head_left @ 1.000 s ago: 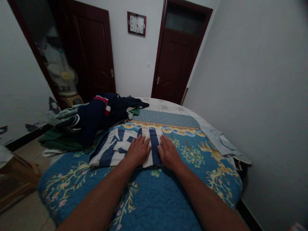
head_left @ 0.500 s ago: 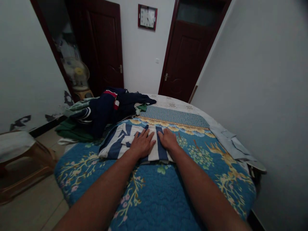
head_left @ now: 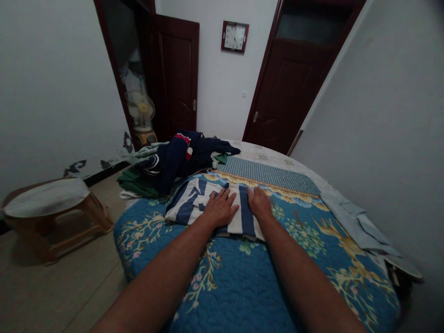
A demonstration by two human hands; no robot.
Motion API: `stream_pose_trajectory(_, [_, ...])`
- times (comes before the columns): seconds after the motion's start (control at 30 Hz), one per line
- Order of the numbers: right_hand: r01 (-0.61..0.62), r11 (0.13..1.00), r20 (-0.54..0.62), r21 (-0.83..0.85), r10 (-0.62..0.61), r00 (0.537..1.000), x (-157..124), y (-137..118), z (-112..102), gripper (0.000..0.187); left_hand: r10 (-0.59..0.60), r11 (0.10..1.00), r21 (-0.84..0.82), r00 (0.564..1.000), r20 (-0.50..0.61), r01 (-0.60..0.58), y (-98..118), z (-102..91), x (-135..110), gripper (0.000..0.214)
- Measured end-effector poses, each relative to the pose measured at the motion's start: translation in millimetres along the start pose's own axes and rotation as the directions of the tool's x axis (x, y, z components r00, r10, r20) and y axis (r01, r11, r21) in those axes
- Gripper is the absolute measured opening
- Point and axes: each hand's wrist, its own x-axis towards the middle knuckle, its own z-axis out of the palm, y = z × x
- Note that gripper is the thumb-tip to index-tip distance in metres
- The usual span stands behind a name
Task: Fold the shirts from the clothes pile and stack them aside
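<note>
A folded blue-and-white striped garment (head_left: 190,203) lies flat on the blue flowered quilted cover (head_left: 239,282). My left hand (head_left: 222,208) rests palm down on its middle, fingers spread, with nothing gripped. At the garment's right side, my right hand (head_left: 260,203) has its fingers curled together at the edge, the thumb towards the stripes. The fingertips of that hand are partly hidden, but it appears to grip the cloth edge.
A heap of dark blue and green clothes (head_left: 173,159) sits at the back left. Light blue folded clothing (head_left: 357,219) lies along the right edge. To the left stands a brown stool (head_left: 74,226) with a pale top. Behind are a fan (head_left: 142,108) and doors (head_left: 176,74).
The view has turned left, so everything appears further right. My right hand's fingers are more curled at the garment's right edge. My left hand stays flat on the cloth.
</note>
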Motion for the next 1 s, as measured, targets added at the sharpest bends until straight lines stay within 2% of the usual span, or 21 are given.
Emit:
stream_pose_trajectory(0.1, [0.074,0.997,-0.056,-0.021,-0.075,0.996,-21,12,1,0.057,0.009,1.000,-0.014,1.000,-0.010,-0.009,-1,1.5,0,0.066])
stream_pose_trajectory(0.27, [0.221,0.973,-0.062,-0.062,-0.225,0.972,-64,22,1,0.062,0.014,1.000,-0.026,1.000,-0.011,-0.014,-5,6.8,3,0.066])
stream_pose_trajectory(0.53, [0.230,0.972,0.052,-0.055,-0.227,0.973,-114,18,-15,0.074,0.006,1.000,-0.020,1.000,-0.021,-0.006,-3,4.4,2,0.067])
stream_pose_trajectory(0.77, [0.263,0.965,-0.019,-0.011,-0.263,0.965,-155,32,-20,0.072,-0.135,0.991,0.003,0.990,-0.051,0.135,-1,3.5,2,0.072])
stream_pose_trajectory(0.9, [0.267,0.962,-0.022,0.053,-0.266,0.964,-158,37,-28,0.070,-0.228,0.971,0.035,0.964,-0.138,0.235,-8,0.8,-2,0.061])
stream_pose_trajectory(1.0, [0.152,0.967,-0.009,0.204,-0.153,0.988,-136,41,-41,0.069,-0.225,0.968,0.061,0.950,-0.216,0.243,-16,-1.6,-4,0.053])
